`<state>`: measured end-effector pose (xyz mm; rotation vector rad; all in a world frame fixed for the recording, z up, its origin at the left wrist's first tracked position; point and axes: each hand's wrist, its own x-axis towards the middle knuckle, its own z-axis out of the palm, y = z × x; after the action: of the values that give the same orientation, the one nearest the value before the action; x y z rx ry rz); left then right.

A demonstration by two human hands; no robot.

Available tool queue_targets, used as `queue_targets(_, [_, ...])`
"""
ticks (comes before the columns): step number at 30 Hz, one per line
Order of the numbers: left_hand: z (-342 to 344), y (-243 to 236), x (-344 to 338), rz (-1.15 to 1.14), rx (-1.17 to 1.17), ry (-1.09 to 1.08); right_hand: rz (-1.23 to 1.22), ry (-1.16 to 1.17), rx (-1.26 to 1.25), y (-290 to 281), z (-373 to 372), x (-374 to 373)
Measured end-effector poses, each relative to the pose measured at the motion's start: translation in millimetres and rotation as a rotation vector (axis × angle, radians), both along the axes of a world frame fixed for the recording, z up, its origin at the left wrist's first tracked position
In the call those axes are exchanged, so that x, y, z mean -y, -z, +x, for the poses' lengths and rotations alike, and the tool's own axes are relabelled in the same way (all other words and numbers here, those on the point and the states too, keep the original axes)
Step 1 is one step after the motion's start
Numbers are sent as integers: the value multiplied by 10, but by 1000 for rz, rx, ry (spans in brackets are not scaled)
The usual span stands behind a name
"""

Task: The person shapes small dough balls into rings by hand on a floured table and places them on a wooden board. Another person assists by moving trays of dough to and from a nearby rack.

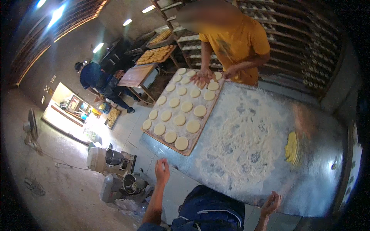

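Note:
My left hand [162, 169] hangs with loosely curled fingers beside the near left edge of the metal table [316, 181], apart from it. No object shows in it. My right hand [272, 203] is at the table's front edge, its fingers bent in and nothing visible between them. On the table's left side lies a wooden board [187, 151] with rows of flat, round, pale dough pieces [179, 119]. Across from me, a person in a yellow shirt [246, 46] has one hand [206, 77] over the dough pieces at the board's far end.
Flour [243, 134] covers the middle of the tabletop; a yellow smear [291, 149] lies to its right. Mixers [111, 158] stand on the floor at left. Behind are racks [293, 42], a tray of browned pieces [156, 55], a small wooden table [137, 75] and another person [96, 81].

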<state>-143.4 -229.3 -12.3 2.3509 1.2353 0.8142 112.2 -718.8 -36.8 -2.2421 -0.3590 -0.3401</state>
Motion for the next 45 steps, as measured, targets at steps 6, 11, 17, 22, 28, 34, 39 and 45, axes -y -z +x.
queue_targets(6, [731,-63,-1551,188,-176,67,-59,-56,-10,-286,138,-195])
queue_targets(11, [1005,-109,-2057,140,-295,126,-48,30,-14,-581,33,-219])
queue_targets(17, [956,49,-2305,236,-225,246,614,217,-417,-213,-290,-421])
queue_targets(22, [937,-14,-2387,220,-147,286,497,228,-241,7,-399,-780])
queue_targets(28, [1058,-183,-2448,200,98,249,-29,292,-110,-110,-508,-1276])
queue_targets(34, [760,-262,-2423,51,199,261,-127,344,140,185,-685,-1276])
queue_targets(39, [381,-72,-2394,75,282,112,29,591,146,465,-519,-1208])
queue_targets(45, [152,233,-2247,71,286,-38,-53,729,28,475,-422,-1325])
